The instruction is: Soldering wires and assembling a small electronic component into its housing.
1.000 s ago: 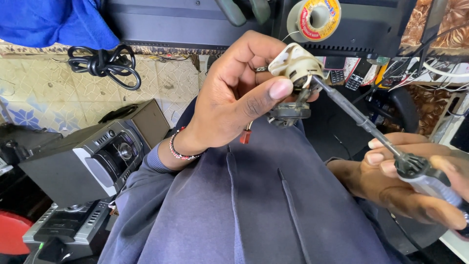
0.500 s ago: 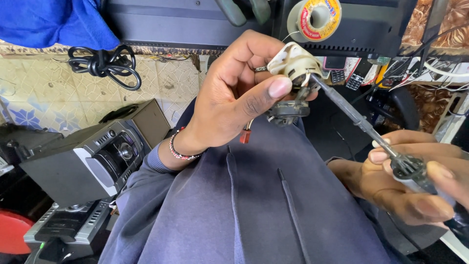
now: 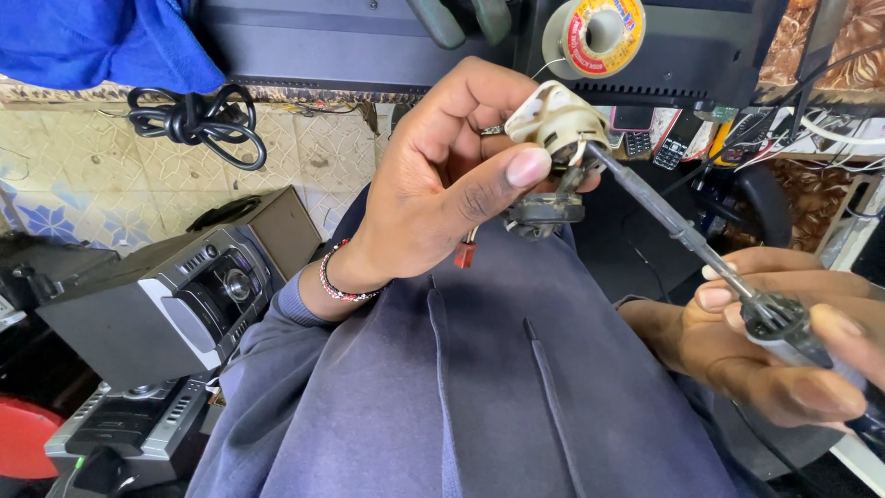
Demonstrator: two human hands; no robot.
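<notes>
Below the solder spool [image 3: 595, 35], the left hand [image 3: 442, 184] pinches a cream switch [image 3: 553, 124] while the right hand [image 3: 784, 355] grips a soldering iron [image 3: 682, 235]; its tip could slip and burn that thumb.

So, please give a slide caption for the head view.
Left hand holds a cream part; right hand applies a soldering iron.

round red-yellow spool label [image 3: 604, 35], top centre

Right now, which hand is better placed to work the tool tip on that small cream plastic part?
The right hand: it grips the long dark-shafted tool, tip touching the cream plastic part pinched by the left hand.
</notes>
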